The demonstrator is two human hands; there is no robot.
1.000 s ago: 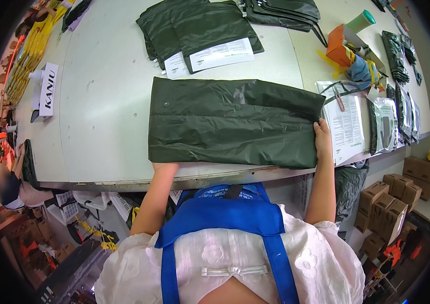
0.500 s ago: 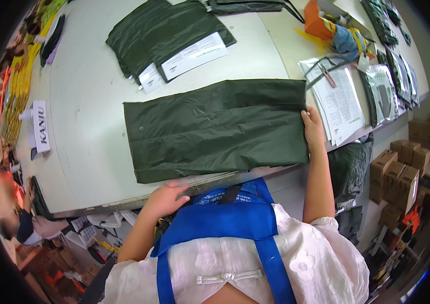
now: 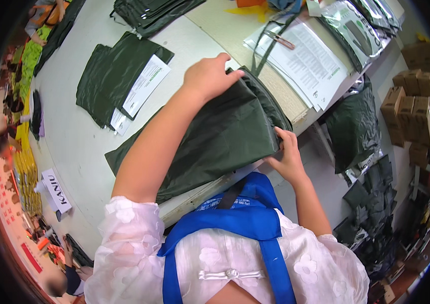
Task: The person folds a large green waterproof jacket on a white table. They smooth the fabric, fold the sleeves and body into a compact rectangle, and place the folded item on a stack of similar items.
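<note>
A folded piece of dark green, slightly shiny fabric (image 3: pixel 225 137) lies across the near side of the table, its right end raised into several loose layers. My left hand (image 3: pixel 210 77) reaches over it to the far corner of that end, thumb and fingers at the fabric's edge. The near corner of the same end is between the thumb and fingers of my right hand (image 3: pixel 288 158). My left forearm hides part of the fabric. More folded dark green pieces (image 3: pixel 113 76) with white printed sheets (image 3: pixel 146 86) lie beyond it.
Printed papers (image 3: pixel 301 61) with a strap and a small clip (image 3: pixel 279 40) lie at the right. Silver-and-clear packages (image 3: pixel 349 33) sit farther right. Black folded items (image 3: pixel 151 12) are at the back. Below the table's right edge hangs a dark bag (image 3: pixel 354 126), with cardboard boxes (image 3: pixel 407 111) beyond.
My left hand has moved from the near table edge to the fabric's far right corner. The fabric's right end is now lifted and its layers part. The view has turned right.
</note>
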